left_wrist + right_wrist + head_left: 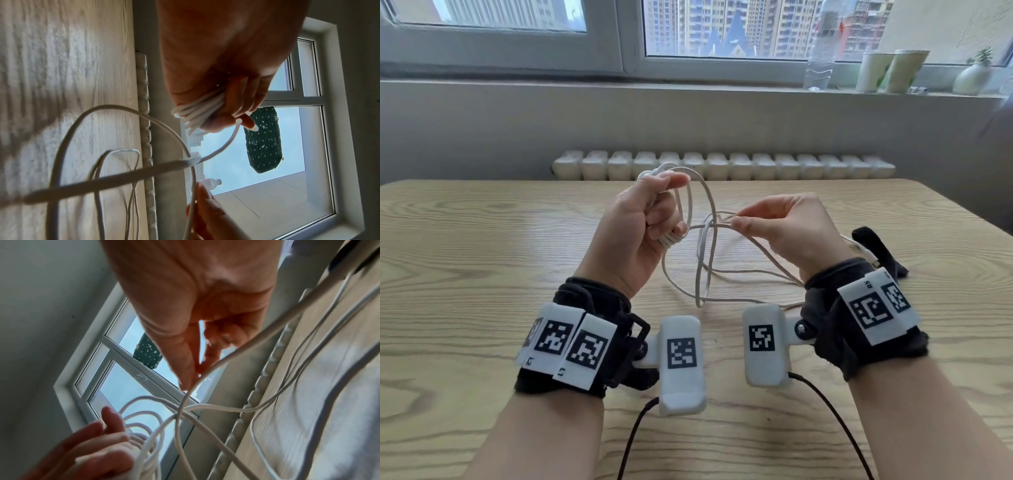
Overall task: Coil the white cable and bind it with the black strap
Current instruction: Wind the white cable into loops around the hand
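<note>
My left hand (654,212) is raised above the table and grips several loops of the white cable (700,274) in its curled fingers; the bundle (195,112) shows under the fingers in the left wrist view. My right hand (774,222) pinches one strand of the cable (197,379) between thumb and forefinger, a little right of the coil. The loose rest of the cable trails down in tangled loops onto the wooden table (482,257). The black strap (876,250) lies on the table behind my right wrist, next to the cable's end plug.
A white radiator (722,166) runs behind the table's far edge. On the window sill at the back right stand a clear bottle (820,51), two paper cups (893,70) and a small plant pot (972,77). Black wires hang from both wrist cameras.
</note>
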`<state>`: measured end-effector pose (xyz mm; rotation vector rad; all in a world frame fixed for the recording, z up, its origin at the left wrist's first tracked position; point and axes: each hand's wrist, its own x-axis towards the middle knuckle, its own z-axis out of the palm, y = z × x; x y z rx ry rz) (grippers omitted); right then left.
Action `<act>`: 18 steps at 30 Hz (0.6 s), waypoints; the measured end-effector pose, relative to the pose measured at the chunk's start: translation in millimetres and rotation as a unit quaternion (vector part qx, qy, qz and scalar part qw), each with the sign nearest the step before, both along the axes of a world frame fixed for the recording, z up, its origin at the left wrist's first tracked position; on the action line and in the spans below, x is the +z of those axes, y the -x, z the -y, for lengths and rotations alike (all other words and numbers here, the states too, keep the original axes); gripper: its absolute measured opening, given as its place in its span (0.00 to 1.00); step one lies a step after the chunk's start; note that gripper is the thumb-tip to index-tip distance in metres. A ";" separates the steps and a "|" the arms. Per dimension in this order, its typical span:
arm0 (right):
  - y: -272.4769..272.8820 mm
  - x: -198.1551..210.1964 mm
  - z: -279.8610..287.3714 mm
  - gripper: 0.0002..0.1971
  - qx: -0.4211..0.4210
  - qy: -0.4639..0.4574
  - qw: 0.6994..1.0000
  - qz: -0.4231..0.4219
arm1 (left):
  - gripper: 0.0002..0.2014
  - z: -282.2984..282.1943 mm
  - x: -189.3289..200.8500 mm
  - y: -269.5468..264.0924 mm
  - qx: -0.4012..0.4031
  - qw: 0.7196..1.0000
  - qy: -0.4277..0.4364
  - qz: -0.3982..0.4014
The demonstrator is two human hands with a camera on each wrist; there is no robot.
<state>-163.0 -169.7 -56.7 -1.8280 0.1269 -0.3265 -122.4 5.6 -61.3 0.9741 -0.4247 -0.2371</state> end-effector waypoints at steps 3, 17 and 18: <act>1.1 0.9 -0.6 0.08 0.064 0.062 0.994 -0.068 | 0.13 2.3 -1.3 -0.1 0.003 1.000 -0.011 0.002; 1.8 4.4 -4.6 0.07 0.027 0.028 0.999 -0.010 | 0.18 5.8 -7.4 5.6 0.154 0.915 -0.355 0.111; 1.4 6.6 -2.1 0.07 -0.001 -0.001 1.000 0.015 | 0.16 5.5 -8.6 4.9 0.179 0.903 -0.373 0.116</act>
